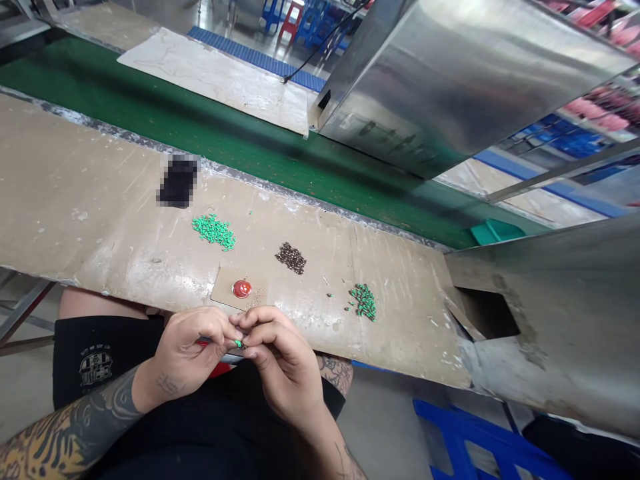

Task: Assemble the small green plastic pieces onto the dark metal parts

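My left hand [193, 343] and my right hand [283, 360] meet at the fingertips just over the near table edge. Pinched in the left fingers is a small green piece [238, 344]. Against it sits a tiny dark piece [244, 347] at my right fingertips, mostly covered. Beyond the hands lies a cardboard square [223, 285] bearing a glossy orange-red blob [242, 288] and fine grains. On the table are a heap of green pieces [214, 231], a heap of dark brown pieces [291, 258] and a heap of green-and-dark pieces [364, 302].
A blurred-out black object [179, 181] lies on the worn table [90, 193]. Past it runs a green conveyor belt [220, 150]. A metal housing [430, 87] spans the belt. At right stand a metal panel [565, 313] and a blue stool [465, 440].
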Tool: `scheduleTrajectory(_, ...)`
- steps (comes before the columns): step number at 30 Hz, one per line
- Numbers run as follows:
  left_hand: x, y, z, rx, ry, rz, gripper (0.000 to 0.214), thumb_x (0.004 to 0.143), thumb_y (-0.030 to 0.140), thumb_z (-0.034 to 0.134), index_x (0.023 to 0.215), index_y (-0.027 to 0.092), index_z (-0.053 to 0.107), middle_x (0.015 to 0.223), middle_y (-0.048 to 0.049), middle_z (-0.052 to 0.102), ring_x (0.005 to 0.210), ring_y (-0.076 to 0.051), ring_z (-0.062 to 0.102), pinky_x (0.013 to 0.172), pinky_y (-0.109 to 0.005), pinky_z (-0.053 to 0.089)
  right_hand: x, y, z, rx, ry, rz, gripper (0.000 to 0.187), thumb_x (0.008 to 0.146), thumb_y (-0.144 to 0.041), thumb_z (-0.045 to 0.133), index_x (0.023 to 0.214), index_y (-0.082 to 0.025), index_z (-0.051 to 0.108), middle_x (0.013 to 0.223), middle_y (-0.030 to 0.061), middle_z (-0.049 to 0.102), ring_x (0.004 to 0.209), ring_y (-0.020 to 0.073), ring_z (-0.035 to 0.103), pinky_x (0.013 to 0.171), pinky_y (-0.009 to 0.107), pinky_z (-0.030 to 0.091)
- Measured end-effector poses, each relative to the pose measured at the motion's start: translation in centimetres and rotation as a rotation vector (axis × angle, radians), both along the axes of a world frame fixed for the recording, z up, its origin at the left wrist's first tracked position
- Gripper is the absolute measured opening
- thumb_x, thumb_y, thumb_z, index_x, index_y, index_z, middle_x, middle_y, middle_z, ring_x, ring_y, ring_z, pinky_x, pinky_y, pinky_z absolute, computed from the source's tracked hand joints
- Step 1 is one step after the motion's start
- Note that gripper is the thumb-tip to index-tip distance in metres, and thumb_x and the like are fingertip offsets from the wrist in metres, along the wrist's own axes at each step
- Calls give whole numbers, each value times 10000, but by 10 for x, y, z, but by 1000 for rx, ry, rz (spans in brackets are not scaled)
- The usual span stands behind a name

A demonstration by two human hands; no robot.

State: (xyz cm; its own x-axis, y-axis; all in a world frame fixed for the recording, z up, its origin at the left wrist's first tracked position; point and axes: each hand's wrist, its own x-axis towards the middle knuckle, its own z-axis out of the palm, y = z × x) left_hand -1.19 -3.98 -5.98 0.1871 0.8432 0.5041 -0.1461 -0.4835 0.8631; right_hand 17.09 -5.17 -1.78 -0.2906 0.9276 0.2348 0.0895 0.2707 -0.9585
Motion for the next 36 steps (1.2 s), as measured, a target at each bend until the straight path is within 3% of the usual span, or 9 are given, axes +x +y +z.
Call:
scheduleTrajectory(12,-5,4,32,366,261,111,287,823,-67,603,692,172,515,795,-37,747,764,-161,706,709,-285,641,-4,-2,4,80,-25,36,246,942,-7,532,922,-238,613,1047,36,610,1066,197,672,922,387,582)
scheduleTrajectory(19,-8,4,41,443,443,93,252,847,18,573,669,195,556,781,-25,738,735,-174,680,664,-291,618,-8,-6,-6,129,27,-6,263,956,-20,498,928,-258,608,1004,41,629,1029,210,671,881,403,588)
scheduleTrajectory(23,1,5,30,433,492,85,243,893,36,551,717,200,584,734,-23,679,704,-160,648,643,-274,565,-7,-9,-14,112,2,-55,212,951,-60,546,974,-260,612,1049,46,615,1035,214,660,901,406,572)
scheduleTrajectory(26,0,14,14,374,604,64,209,947,56,528,894,208,660,957,-63,734,862,-182,698,773,-305,586,11,-5,-26,118,-131,-145,136,964,-125,564,973,-253,607,1087,54,598,1060,216,632,919,402,542)
scheduleTrajectory(28,-9,26,-1,298,680,123,210,965,76,521,998,215,675,1100,-83,733,970,-203,709,858,-335,587,38,3,-39,135,-284,-269,88,972,-171,557,956,-243,604,1079,61,598,1053,220,617,920,407,525)
scheduleTrajectory(30,-23,42,-18,190,727,196,139,972,157,565,1045,199,675,1103,-93,735,1025,-235,706,940,-383,571,74,14,-53,124,-483,-400,85,970,-224,540,908,-228,598,1030,71,614,1007,229,616,882,409,526)
scheduleTrajectory(32,-36,56,-32,63,773,265,128,972,244,588,1045,180,672,1052,-88,739,984,-250,705,908,-393,568,112,25,-67,61,-703,-493,114,947,-259,522,865,-224,593,944,68,638,898,229,626,785,387,539)
scheduleTrajectory(36,-44,70,-44,-120,745,361,166,975,309,564,983,181,669,1020,-68,732,900,-221,688,796,-333,555,155,46,-81,61,-819,-694,147,894,-248,518,961,-184,632,1000,146,640,942,299,602,866,514,508)
